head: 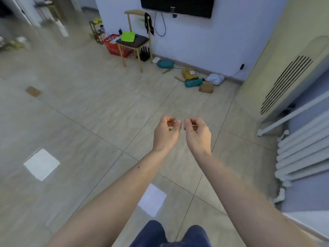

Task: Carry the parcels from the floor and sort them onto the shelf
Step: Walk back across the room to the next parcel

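Several parcels lie on the tiled floor along the far wall: a teal parcel (165,64), a yellow parcel (189,73) with a label, a second teal parcel (194,82), a brown box (206,87) and a white bag (215,78). My left hand (167,132) and my right hand (196,132) are stretched out side by side over bare floor, well short of the parcels. Their fingers are loosely curled and hold nothing. No parcel shelf is plainly in view.
A wooden chair (133,41) with a green item on it and a red basket (114,45) stand at the wall, left of the parcels. A tall air conditioner (284,72) and a radiator (302,157) line the right side. A flat brown piece (33,91) lies far left.
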`<state>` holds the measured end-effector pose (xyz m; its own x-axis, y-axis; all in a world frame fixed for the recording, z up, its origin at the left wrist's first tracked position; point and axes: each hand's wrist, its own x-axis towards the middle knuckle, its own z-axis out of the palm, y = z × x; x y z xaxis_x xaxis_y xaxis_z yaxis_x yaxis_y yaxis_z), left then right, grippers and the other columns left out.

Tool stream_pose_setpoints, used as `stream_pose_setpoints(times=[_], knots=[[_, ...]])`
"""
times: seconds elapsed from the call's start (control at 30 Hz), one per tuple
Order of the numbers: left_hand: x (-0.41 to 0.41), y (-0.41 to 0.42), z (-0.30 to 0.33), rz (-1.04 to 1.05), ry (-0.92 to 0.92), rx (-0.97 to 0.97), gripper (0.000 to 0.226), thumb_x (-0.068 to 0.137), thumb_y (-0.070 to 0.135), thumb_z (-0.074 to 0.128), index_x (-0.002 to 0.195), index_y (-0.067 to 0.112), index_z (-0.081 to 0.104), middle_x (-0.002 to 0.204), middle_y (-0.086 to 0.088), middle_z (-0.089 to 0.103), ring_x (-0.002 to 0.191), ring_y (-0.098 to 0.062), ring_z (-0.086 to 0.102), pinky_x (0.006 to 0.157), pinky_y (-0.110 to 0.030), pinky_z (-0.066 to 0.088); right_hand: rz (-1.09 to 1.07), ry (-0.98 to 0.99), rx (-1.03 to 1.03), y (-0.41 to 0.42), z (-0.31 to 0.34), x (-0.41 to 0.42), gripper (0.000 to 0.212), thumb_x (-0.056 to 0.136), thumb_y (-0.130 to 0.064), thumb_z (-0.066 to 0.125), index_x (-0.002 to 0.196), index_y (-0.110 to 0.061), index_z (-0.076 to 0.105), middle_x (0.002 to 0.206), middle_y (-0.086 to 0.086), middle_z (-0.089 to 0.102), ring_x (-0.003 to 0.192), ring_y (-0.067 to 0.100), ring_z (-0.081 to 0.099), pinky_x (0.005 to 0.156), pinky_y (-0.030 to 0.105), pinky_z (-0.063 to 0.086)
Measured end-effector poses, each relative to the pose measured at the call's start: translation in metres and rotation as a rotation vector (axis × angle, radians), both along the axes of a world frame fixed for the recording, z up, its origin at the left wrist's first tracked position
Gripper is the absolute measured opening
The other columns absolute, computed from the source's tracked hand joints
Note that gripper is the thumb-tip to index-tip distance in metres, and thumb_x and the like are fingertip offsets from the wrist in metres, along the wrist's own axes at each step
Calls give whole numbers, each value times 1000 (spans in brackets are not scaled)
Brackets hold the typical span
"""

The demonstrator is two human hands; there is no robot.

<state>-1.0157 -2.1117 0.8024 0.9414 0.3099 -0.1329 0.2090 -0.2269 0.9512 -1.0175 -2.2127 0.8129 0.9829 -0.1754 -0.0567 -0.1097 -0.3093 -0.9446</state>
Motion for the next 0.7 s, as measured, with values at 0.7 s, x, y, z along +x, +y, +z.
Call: stream_pose_setpoints(times=[0.7], knots=[[82,337,-30,532,29,-82,26,94,37,60,113,19,59,98,7,65,94,-22,73,83,-36,54,485,-4,54,345,-29,142,15,96,-26,55,83,-30,61,84,-9,68,91,19,70,82,32,54]])
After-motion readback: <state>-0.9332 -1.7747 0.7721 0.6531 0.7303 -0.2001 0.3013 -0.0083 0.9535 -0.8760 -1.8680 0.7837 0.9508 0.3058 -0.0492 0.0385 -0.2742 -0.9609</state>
